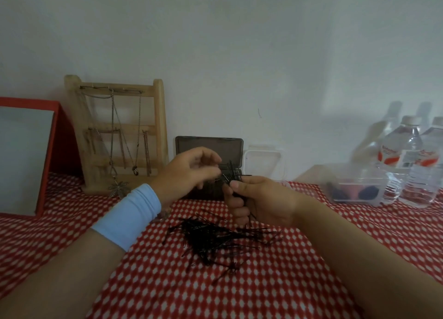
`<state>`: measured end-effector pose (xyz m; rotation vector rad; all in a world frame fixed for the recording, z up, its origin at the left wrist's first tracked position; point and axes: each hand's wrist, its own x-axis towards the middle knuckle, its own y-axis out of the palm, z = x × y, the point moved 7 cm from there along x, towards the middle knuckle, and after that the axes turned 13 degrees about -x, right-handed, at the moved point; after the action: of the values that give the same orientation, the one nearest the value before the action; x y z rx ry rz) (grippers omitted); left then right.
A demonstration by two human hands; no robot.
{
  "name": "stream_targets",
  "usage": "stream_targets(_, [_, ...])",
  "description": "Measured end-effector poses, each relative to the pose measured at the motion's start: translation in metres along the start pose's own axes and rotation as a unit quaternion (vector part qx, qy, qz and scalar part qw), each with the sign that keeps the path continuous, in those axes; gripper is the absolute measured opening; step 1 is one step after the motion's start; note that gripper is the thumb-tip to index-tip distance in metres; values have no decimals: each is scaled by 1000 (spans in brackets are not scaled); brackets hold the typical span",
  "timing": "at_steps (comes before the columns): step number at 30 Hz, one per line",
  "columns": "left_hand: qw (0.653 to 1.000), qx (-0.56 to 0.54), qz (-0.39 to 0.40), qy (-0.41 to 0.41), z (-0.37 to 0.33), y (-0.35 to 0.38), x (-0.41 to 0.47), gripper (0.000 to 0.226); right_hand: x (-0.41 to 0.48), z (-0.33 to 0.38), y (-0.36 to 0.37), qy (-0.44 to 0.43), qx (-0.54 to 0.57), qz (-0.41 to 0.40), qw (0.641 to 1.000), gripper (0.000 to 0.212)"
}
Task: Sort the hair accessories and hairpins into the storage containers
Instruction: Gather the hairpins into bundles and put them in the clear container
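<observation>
Now | right hand (pixel 261 201) grips hairpin bunch (pixel 231 173) | one pile (pixel 215 239) | two bottles (pixel 407 155)

Light is dim and flat, with a grey cast over the white wall (pixel 239 55) and no glare. Pale, soft shadows of the water bottles (pixel 407 155) fall up and to the left on that wall, so the light seems to come from the right. Motion blur smears the left hand (pixel 187 172) at its fingers, the bottles at the right edge look soft, the hairpins (pixel 215 237) on the bench (pixel 263 282) merge into a black tangle, and wide-angle stretch swells the forearms (pixel 60 270) at the lower corners.
</observation>
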<state>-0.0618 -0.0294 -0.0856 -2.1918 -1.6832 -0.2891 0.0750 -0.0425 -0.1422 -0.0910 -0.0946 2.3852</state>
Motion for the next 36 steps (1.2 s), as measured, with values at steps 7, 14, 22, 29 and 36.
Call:
stream_targets(7, [988,125,87,-34,6,7,-3,23,-1,-1,0,-1,-27,5,1000,26])
stream_targets(14, [989,145,-19,3,8,-9,1,19,0,-2,-17,4,-41,-46,998,18])
stream_targets(22, [991,24,78,-103,23,32,-7,17,8,6,-27,-81,-19,-145,986,29])
stream_targets(29, [980,15,92,-176,23,29,-11,21,6,11,-24,-89,-66,-165,980,27])
stream_targets(36, [990,138,-3,31,-16,1,2,18,4,-1,-10,12,-308,-95,946,26])
